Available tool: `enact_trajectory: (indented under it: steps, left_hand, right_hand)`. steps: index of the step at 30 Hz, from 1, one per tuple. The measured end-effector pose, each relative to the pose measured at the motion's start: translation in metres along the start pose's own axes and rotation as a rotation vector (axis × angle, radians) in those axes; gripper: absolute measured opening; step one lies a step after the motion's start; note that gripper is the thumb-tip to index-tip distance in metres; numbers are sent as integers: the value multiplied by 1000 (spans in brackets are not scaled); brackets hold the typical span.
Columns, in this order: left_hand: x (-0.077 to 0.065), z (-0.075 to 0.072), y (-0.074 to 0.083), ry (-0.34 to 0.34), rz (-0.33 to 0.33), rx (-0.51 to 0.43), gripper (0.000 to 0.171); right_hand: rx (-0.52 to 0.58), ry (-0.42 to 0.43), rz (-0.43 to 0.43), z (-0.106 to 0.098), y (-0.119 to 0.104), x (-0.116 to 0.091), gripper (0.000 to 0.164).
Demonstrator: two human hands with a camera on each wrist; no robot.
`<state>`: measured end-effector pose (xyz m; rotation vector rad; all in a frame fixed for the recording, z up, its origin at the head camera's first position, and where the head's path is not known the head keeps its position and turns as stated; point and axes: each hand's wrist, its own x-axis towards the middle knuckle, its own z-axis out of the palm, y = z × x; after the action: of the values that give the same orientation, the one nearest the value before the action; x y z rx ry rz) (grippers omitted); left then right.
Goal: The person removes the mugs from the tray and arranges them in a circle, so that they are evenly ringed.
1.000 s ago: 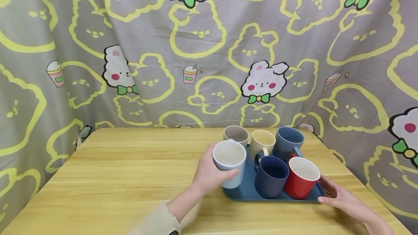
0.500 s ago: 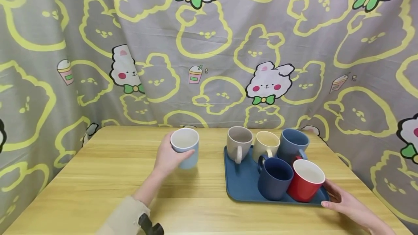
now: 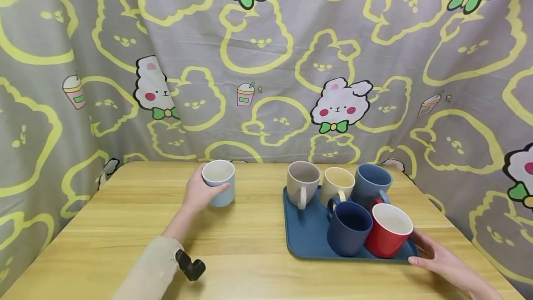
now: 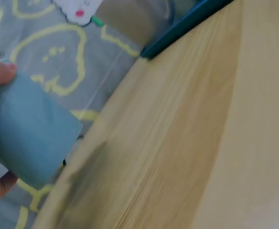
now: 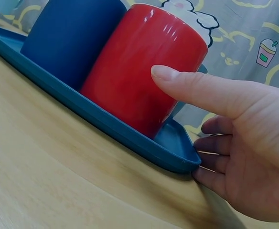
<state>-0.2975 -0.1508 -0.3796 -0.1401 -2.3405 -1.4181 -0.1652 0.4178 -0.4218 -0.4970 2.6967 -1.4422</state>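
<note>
My left hand (image 3: 200, 191) grips a light blue mug (image 3: 221, 192) with a white inside, thumb across its near side. In the left wrist view the light blue mug (image 4: 32, 129) appears over the table's back part, its shadow on the wood below it. My right hand (image 3: 435, 256) is at the right front corner of a blue tray (image 3: 306, 240), fingertips at its edge and thumb extended near the red mug (image 3: 387, 233). A navy mug (image 3: 349, 230) stands beside the red one. Behind them on the tray are a grey-beige mug (image 3: 300, 184), a cream mug (image 3: 333, 189) and a slate-blue mug (image 3: 368, 186).
The wooden table (image 3: 137, 226) reaches back to a grey patterned curtain (image 3: 187, 59) that hangs behind and on both sides. Beige cloth sleeve (image 3: 147, 267) covers my left forearm, with a black clip-like piece (image 3: 190, 265) at the cuff.
My left hand has carried the light blue mug leftward and back, from over the tray's left side to the table's left part. The right hand has stayed at the tray's corner.
</note>
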Motion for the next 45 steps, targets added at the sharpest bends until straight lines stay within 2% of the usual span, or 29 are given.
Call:
enact_trajectory:
  steps: [8, 15, 18, 22, 26, 29, 32, 37, 40, 45]
  left_hand:
    - [12, -4, -19, 8, -32, 32, 75]
    - [10, -6, -23, 18, 31, 34, 77]
    - [10, -6, -26, -6, -10, 23, 76]
    - [13, -7, -28, -46, -70, -20, 76]
    - [15, -9, -25, -64, -80, -132, 79]
    - [15, -11, -19, -47, -97, -180, 90]
    - [12, -11, -8, 5, -97, -160, 98]
    - [4, -6, 16, 89, -37, -118, 88]
    - [-4, 1, 34, 75, -9, -129, 83]
    - [-20, 21, 64, -10, 46, -166, 81]
  right_hand:
    - [1, 7, 57, 1, 1, -1, 69]
    - [18, 2, 60, 2, 1, -3, 69]
    - [10, -4, 71, 2, -2, -2, 68]
    - [-40, -4, 80, 0, -3, 0, 67]
    - [-57, 14, 84, 0, -3, 0, 67]
    - [-45, 9, 86, -1, -4, 1, 68]
    - [-42, 4, 85, 0, -4, 1, 67]
    - [-37, -12, 104, 0, -4, 0, 67]
    - [-33, -19, 104, 0, -5, 0, 67]
    - [-58, -4, 99, 0, -6, 0, 66]
